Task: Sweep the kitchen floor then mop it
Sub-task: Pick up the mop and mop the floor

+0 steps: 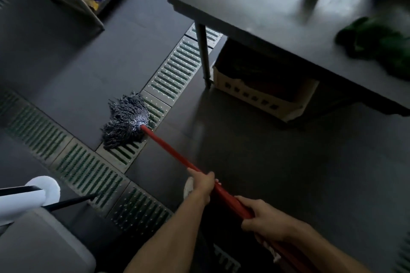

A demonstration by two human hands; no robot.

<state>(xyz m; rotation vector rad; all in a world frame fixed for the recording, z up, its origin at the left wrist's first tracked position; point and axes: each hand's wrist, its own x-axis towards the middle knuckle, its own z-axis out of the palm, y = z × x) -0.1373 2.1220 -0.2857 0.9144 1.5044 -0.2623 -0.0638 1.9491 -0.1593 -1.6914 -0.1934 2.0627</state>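
Both hands [200, 186] grip the mop handle [173, 150], mop head [126, 117] ahead.

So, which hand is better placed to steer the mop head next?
Probably left: the left hand grips the red handle further forward, nearer the mop head; the right hand grips behind it.

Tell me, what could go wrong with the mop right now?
1. The mop head lies partly on the slotted drain grate, so its strings might snag in the slots when pulled.
2. The cardboard box under the steel table sits on the floor near the mop; it could get wet and soggy.
3. The left hand and right hand both grip the red handle; a wide swing might knock the table leg.
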